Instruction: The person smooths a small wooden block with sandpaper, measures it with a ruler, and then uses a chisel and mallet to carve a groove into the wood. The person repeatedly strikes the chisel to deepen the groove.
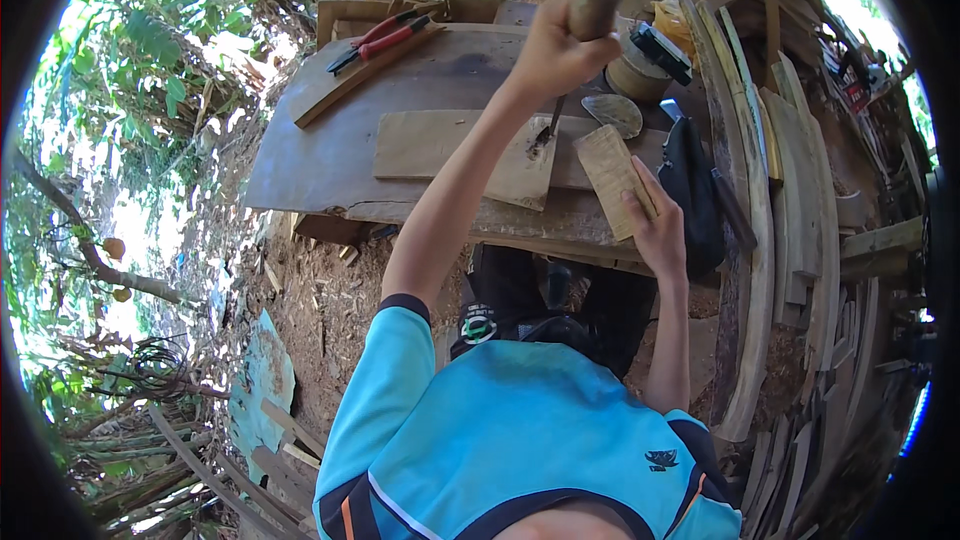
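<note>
Two hands busy: left hand fisted tight around a round wooden-handled chisel, right hand clasping a rough pale wooden block just beside.

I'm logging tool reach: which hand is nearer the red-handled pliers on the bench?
Left. The left hand, gripping a chisel handle, is raised to the right of the red-handled pliers; the right hand holds a wooden block much farther away.

Your chisel, with its rounded wooden handle, stands nearly upright at upper centre, blade tip on the pale board. The small wooden block lies tilted just right of it.
</note>
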Demonstrator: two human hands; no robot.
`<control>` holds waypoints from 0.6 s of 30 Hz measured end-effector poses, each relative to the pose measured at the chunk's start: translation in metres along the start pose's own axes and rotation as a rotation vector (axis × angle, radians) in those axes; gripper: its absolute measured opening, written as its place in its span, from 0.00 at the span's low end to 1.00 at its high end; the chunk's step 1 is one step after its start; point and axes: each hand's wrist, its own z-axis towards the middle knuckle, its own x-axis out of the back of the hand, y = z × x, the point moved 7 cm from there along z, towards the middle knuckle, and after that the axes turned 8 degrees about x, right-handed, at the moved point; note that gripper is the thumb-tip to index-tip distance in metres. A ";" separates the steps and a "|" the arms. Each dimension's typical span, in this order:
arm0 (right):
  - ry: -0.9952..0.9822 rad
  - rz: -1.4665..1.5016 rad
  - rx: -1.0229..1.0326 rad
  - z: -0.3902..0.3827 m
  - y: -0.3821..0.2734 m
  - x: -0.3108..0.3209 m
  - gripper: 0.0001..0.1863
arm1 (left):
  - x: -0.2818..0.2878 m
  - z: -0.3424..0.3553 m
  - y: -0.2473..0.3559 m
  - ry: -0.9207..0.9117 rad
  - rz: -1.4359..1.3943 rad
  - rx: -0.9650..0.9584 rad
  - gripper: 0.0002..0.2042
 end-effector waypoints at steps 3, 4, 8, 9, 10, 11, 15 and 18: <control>-0.059 -0.075 -0.029 0.017 -0.006 0.011 0.21 | -0.019 0.011 -0.005 -0.052 0.048 0.016 0.08; -0.054 -0.105 0.012 0.027 -0.015 0.019 0.21 | -0.019 0.013 -0.006 -0.055 0.067 0.004 0.09; 0.168 -0.297 0.353 0.063 -0.077 0.085 0.21 | -0.024 0.013 -0.005 -0.068 0.099 -0.029 0.11; 0.328 -0.306 0.481 0.070 -0.103 0.105 0.20 | -0.023 0.011 -0.003 -0.061 0.102 -0.034 0.12; 0.481 -0.296 0.613 0.074 -0.129 0.121 0.19 | -0.019 0.008 -0.002 -0.063 0.115 -0.032 0.13; 0.619 -0.296 0.498 0.074 -0.145 0.147 0.18 | -0.027 0.009 -0.001 -0.092 0.091 -0.039 0.14; 0.769 -0.228 0.496 0.093 -0.160 0.166 0.17 | -0.039 0.007 0.003 -0.100 0.130 -0.085 0.08; 0.271 -0.479 0.877 0.106 -0.181 0.112 0.16 | -0.036 -0.001 -0.002 -0.134 0.102 -0.110 0.10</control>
